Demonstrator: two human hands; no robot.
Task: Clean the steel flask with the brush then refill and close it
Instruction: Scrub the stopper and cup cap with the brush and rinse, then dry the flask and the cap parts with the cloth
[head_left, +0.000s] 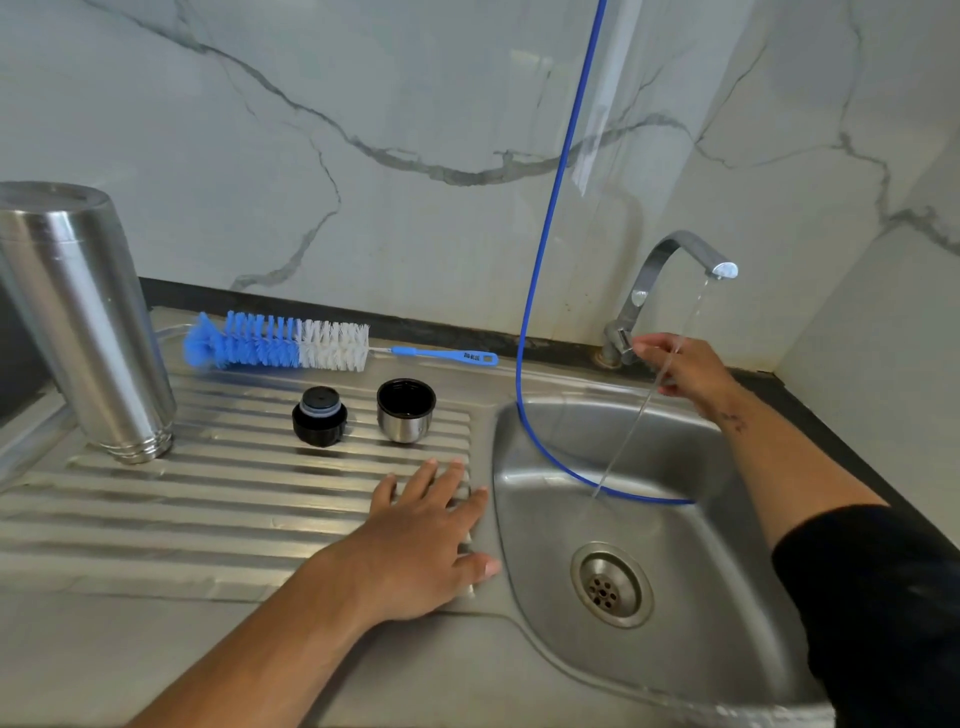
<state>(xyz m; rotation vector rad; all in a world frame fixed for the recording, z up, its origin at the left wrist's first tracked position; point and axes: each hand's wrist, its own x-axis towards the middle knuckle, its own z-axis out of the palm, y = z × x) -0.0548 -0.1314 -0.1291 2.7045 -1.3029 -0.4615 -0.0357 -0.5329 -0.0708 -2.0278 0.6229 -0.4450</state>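
The steel flask (88, 322) stands upside down at the left of the ribbed drainboard (156, 499). A blue and white bottle brush (291, 344) lies along the back of the board. The black stopper (319, 417) and the steel cup lid (405, 410), mouth up, stand in front of it. My left hand (431, 530) lies flat on the drainboard by the sink's edge, fingers spread, holding nothing. My right hand (680, 366) is at the tap's lever (623, 338), fingertips on it. A thin stream of water falls from the spout (719, 267) into the sink.
The steel sink basin (701, 545) with its drain (610, 584) lies at the right. A blue hose (550, 208) hangs from above and curves along the basin's back wall. Marble wall behind; a corner wall closes the right side.
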